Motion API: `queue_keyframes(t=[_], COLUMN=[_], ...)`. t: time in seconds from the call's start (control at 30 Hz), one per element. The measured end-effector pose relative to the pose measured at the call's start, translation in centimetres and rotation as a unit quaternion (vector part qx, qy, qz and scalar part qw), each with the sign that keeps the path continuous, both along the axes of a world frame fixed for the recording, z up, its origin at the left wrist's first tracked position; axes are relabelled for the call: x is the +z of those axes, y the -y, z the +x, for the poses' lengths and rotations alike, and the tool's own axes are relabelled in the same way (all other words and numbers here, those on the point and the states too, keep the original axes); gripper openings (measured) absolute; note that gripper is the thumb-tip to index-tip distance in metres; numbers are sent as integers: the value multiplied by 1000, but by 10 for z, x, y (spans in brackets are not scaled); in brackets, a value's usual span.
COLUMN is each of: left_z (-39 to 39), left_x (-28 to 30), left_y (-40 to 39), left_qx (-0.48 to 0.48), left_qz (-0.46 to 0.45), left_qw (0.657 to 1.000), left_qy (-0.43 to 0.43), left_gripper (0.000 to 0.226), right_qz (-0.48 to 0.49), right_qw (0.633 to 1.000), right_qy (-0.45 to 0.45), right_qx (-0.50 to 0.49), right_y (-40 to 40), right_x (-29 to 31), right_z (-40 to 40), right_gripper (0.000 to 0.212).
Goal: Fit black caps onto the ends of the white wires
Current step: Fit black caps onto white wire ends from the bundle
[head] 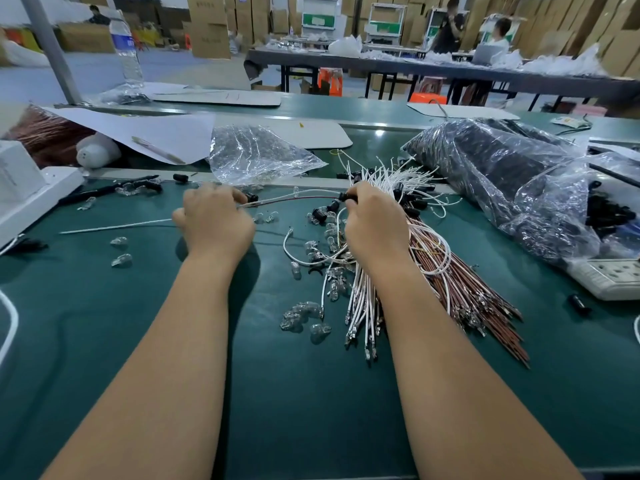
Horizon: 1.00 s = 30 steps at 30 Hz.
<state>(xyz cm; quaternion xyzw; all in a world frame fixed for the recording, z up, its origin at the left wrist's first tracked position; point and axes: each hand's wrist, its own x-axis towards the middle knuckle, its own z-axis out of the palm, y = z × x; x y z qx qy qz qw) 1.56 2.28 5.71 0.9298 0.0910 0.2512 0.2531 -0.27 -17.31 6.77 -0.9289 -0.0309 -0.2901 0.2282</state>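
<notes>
Cardboard boxes (209,26) stacked along the back — a long dark table (450,69) on grey floor (194,72).

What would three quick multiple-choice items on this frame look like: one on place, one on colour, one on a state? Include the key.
1. Where does the water bottle stand?
A. far left, beside the grey post
B. on the power strip
C. between the two hands

2. What colour is the work mat?
A. red
B. dark green
C. yellow

3. What is the right hand doing?
A. lying flat and open on the mat
B. pinching a black cap at the end of a wire
C. lifting the clear bag

Key:
1 A, the bottle rises at the far left next to the grey post.
2 B, the mat is dark green all round the arms.
3 B, its fingertips close on a black cap, and the wire runs from there across to the left hand, which pinches the other end.
</notes>
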Motion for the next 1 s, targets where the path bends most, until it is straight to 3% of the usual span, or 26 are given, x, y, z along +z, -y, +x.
queue_keyframes(t=[0.1, 0.23, 0.43, 0.57, 0.73, 1.0], left_z=[-7, -9, -2, -8, -9, -7], left_x=[5, 7, 0, 0, -2, -3], left_y=[16, 35, 24, 32, 36, 32], left_qx=[-102, -257, -205, -255, -269, -268], left_qz=[24, 53, -24, -93, -142, -174], left_qw=[991, 955, 974, 959, 949, 945], left_qy=[80, 135, 93, 76, 80, 66], left_gripper=[47, 30, 19, 10, 3, 6], right_qz=[0, 23, 18, 41, 140, 296], right_qw=[999, 993, 995, 991, 983, 946], right_qy=[-22, -18, -24, -29, -36, -83], right_qx=[48, 116, 97, 125, 117, 104], right_y=[-8, -16, -15, -15, -12, -11], right_x=[-2, -1, -3, -5, -6, 2], right_z=[-1, -3, -1, -2, -2, -6], right_gripper=[14, 14, 15, 15, 28, 23])
